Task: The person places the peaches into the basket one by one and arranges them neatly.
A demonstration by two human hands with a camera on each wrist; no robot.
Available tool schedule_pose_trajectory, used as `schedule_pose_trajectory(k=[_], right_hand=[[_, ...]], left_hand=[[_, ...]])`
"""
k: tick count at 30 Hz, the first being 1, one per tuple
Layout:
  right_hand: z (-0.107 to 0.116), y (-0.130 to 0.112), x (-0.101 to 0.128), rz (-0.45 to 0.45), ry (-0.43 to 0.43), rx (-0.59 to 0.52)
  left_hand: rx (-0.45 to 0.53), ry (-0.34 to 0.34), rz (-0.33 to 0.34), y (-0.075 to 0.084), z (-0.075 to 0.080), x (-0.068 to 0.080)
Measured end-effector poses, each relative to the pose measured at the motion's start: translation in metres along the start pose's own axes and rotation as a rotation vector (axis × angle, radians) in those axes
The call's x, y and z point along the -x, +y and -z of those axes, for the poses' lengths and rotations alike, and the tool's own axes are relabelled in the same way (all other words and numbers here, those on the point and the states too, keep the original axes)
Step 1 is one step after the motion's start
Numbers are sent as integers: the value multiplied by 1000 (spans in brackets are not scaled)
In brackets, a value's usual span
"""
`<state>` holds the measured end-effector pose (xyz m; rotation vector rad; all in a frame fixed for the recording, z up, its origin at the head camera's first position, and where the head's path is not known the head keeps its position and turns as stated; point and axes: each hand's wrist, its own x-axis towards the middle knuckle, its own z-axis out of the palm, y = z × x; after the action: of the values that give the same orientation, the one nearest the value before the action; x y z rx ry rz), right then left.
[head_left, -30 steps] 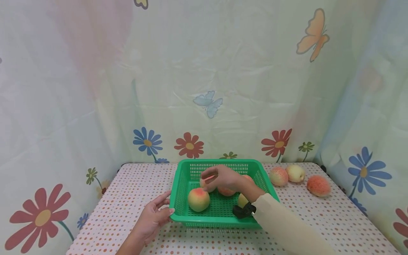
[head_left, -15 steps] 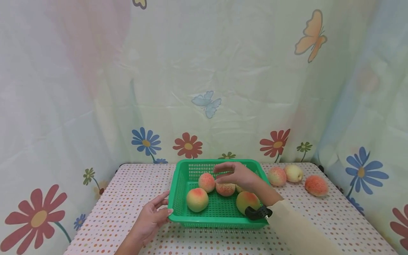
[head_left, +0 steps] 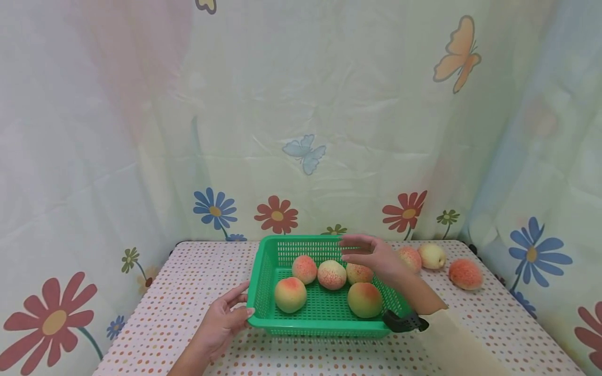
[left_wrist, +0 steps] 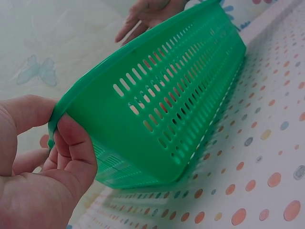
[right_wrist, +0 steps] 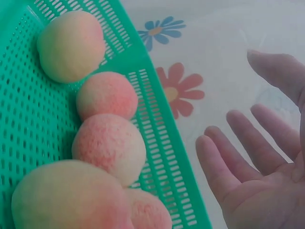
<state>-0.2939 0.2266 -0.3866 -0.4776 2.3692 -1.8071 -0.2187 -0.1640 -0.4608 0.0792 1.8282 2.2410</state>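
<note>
1. Your left hand (head_left: 224, 321) pinches the near-left corner of the green basket (head_left: 268, 277); in the left wrist view the thumb (left_wrist: 26, 112) lies over the rim and the fingers curl against the outer wall (left_wrist: 162, 124).
2. The basket sits on the dotted tablecloth (head_left: 155, 318), about mid-table, long side toward you.
3. Your right hand (head_left: 371, 253) hovers above the basket's far-right corner, empty. Fingers are straight and slightly spread, pointing left; the right wrist view shows the bare palm (right_wrist: 259, 191) beyond the rim, touching nothing.
4. A black wrist strap (head_left: 403, 322) and a cream sleeve (head_left: 463, 344) lie over the basket's near-right corner.
5. Five peaches are in the basket: a front-left peach (head_left: 290, 294), a front-right peach (head_left: 365, 300), and three in a back row, a back-left peach (head_left: 304, 269), a middle peach (head_left: 331, 274) and a back-right peach (head_left: 359, 272), which is partly behind the right hand.
6. On the cloth to the right of the basket lie three loose peaches: one (head_left: 410, 258) just beside the right hand, a pale one (head_left: 432, 255) touching or nearly touching it, and a redder one (head_left: 465, 273) farther right, apart.
</note>
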Motion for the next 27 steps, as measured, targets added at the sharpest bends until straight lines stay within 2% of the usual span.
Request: schedule_pose_trajectory(k=[8, 18, 23, 27], right_hand=[[17, 4, 21, 8, 179, 123], [42, 21, 48, 54, 343, 77], [50, 28, 61, 99, 424, 104], [59, 36, 68, 89, 477, 100]], left_hand=[[-8, -19, -15, 0, -1, 1], [10, -20, -1, 0, 0, 0], [8, -14, 0, 0, 0, 0], [5, -8, 2, 0, 0, 0]])
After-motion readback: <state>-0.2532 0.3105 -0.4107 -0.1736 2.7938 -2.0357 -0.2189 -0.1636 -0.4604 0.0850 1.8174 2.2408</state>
